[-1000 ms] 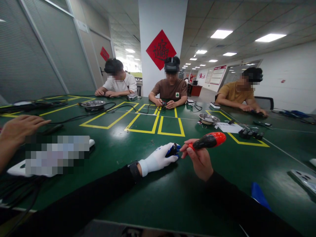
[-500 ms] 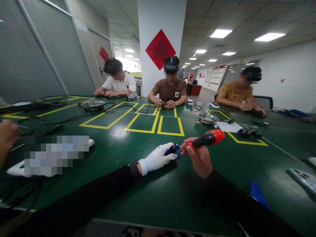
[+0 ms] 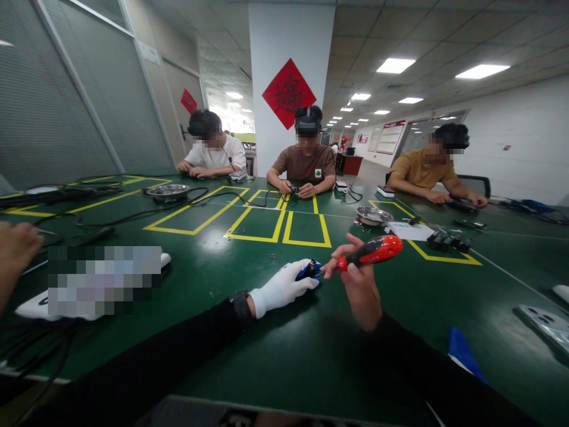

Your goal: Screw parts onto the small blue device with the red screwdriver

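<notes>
My left hand (image 3: 284, 287), in a white glove with blue fingertips, is closed round a small black part (image 3: 313, 266) just above the green table. Bare and to the right of it, my right hand (image 3: 358, 279) holds a red and black screwdriver (image 3: 376, 251). The handle points up and to the right, and the shaft points left toward the black part. The fingers of my right hand largely cover the shaft, so whether its tip touches the part cannot be made out.
Metal bowls (image 3: 374, 215) (image 3: 167, 191), a paper sheet (image 3: 409, 230) and black parts (image 3: 448, 242) lie on the green table (image 3: 275, 362). A white power strip (image 3: 33, 305) is at left, a phone (image 3: 544, 326) at right. Three people sit opposite; another person's hand (image 3: 18, 246) is at left.
The fingers of my right hand have shifted on the screwdriver, with one finger raised over the handle and others nearer the tip. My left hand stays in place. The person's hand at left has moved right.
</notes>
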A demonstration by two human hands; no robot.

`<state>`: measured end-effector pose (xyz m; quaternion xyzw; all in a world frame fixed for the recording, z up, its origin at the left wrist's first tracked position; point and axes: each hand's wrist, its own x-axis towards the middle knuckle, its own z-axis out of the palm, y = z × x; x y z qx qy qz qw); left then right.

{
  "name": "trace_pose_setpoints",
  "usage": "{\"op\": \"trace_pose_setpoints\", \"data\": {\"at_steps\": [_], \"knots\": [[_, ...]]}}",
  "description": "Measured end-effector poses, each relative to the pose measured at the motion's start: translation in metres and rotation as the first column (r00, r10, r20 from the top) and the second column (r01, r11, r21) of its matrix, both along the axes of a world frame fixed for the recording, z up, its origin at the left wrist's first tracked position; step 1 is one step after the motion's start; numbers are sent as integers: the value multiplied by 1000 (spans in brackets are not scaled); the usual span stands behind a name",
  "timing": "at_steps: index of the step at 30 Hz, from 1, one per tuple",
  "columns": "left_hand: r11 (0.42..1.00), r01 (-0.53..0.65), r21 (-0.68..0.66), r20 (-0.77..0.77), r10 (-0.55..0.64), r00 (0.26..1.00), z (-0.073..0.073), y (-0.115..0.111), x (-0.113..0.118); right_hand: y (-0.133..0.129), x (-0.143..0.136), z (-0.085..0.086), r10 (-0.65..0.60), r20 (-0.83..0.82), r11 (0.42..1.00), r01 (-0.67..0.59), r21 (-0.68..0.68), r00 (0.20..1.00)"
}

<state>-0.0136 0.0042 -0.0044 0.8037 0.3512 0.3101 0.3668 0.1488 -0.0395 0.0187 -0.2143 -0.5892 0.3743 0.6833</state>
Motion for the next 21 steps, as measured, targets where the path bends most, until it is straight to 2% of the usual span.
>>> {"op": "trace_pose_setpoints", "data": {"at_steps": [5, 12, 16, 21], "knots": [[999, -19, 29, -11, 20, 1000, 0, 0, 1, -3, 2, 5, -113, 128, 993, 109, 35, 985], [1000, -9, 18, -21, 9, 1000, 2, -1, 0, -1, 0, 2, -90, 120, 995, 83, 61, 989], [1000, -3, 25, -17, 3, 1000, 2, 0, 0, -1, 0, -3, 5, 78, 999, -8, 37, 997], [1000, -16, 23, -4, 16, 1000, 1, 0, 1, -2, 5, 4, -28, 212, 999, 20, 39, 977]]}}
